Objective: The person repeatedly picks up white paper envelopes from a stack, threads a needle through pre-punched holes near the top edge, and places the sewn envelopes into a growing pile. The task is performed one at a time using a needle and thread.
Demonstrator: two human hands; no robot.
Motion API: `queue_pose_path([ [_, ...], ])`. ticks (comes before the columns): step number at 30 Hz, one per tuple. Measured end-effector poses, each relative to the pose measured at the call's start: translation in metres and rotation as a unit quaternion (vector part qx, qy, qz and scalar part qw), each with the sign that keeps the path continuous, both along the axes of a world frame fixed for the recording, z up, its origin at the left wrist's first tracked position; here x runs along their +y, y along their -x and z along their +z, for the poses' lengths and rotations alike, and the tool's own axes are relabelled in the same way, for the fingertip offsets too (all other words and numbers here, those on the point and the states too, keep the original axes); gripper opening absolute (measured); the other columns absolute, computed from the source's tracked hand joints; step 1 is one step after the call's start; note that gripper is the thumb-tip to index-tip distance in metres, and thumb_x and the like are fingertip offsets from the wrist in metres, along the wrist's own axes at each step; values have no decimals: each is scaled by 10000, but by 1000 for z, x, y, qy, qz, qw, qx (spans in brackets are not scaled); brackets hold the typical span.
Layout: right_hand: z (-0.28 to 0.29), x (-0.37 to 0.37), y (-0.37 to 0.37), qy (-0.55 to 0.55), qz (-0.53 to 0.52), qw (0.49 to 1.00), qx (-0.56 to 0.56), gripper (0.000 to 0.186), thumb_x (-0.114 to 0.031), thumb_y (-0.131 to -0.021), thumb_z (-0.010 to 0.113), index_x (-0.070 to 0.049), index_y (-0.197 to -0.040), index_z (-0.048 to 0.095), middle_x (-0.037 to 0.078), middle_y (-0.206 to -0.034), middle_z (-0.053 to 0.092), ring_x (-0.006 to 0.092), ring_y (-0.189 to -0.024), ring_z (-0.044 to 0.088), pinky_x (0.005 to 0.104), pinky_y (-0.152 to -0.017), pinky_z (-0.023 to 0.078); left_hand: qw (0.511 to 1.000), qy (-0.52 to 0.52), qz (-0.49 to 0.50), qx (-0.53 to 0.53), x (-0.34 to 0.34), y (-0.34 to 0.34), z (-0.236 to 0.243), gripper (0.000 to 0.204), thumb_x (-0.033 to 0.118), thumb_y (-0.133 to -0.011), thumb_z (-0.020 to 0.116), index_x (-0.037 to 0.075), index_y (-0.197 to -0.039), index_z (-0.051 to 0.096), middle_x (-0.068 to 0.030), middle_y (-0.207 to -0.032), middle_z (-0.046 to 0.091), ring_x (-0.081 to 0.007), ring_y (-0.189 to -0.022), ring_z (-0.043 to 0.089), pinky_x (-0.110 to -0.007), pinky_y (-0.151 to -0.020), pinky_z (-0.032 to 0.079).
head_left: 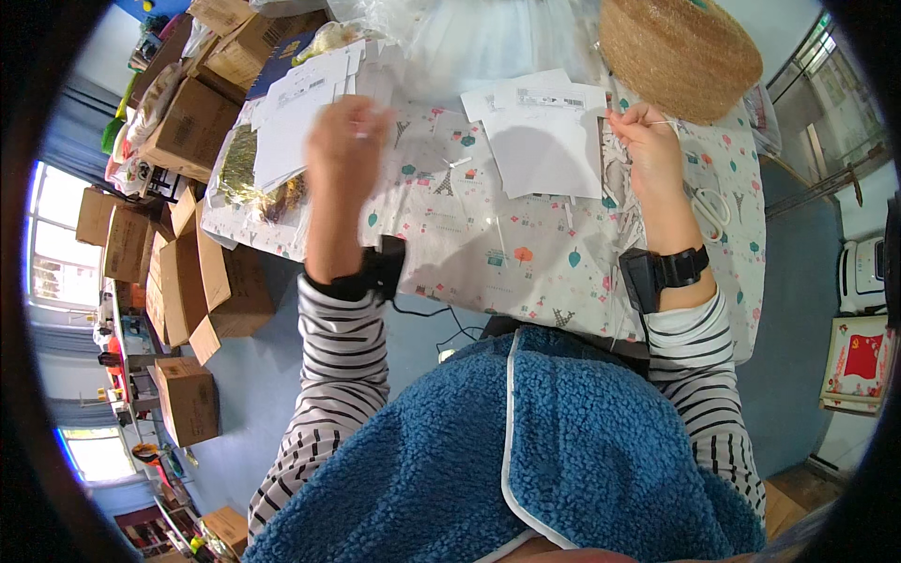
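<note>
My left hand (349,136) is raised over the left part of the table, beside a stack of white printed sheets (298,127). Motion blurs its fingers, so I cannot tell whether they hold anything. At the right, my right hand (648,136) pinches what looks like a thin white strip (671,123). Just left of it lies a small fanned pile of white sheets (547,155) with printed labels. Loose thin white strips (619,183) are heaped below the right hand, beside the pile. White-handled scissors (710,212) lie right of my right wrist.
The patterned tablecloth (450,263) covers the table. A large woven straw item (678,56) stands at the back right, and clear plastic wrapping (469,47) at the back middle. A bag of dried greenery (242,174) sits at the left edge. Cardboard boxes (188,127) crowd the left.
</note>
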State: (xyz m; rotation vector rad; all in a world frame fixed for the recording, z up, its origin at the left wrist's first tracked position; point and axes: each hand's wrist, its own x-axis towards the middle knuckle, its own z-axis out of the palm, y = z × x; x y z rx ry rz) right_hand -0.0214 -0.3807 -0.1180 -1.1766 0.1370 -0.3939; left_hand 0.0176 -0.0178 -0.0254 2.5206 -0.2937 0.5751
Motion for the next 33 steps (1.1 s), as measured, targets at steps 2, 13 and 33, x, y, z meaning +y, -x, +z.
queue_pose_path([
  [2, -4, -3, -1, 60, 6, 998, 37, 175, 43, -896, 659, -80, -795, 587, 37, -866, 648, 138, -908, 640, 249, -854, 471, 981, 87, -127, 116, -42, 9, -23, 399, 295, -866, 779, 52, -1170, 692, -163, -1017, 710, -276, -917, 689, -382, -781, 554],
  [13, -12, 8, -2, 217, -20, 973, 78, 97, 23, -797, 600, -49, -757, 651, -15, -725, 618, 84, -682, 526, 235, -662, 419, 935, 137, -145, 293, -114, -4, -53, 785, 256, -809, 818, -136, -1388, 461, -232, -1228, 624, -267, -1031, 652, -366, -827, 551],
  [33, 16, 3, 7, 321, -256, 912, -24, 164, -53, -947, 670, -51, -796, 607, 39, -950, 695, 95, -921, 628, 224, -839, 477, 746, 460, -363, 318, -170, 2, -56, 558, -60, -880, 625, -27, -1410, 456, -116, -1314, 592, -179, -1118, 595, -314, -943, 505],
])
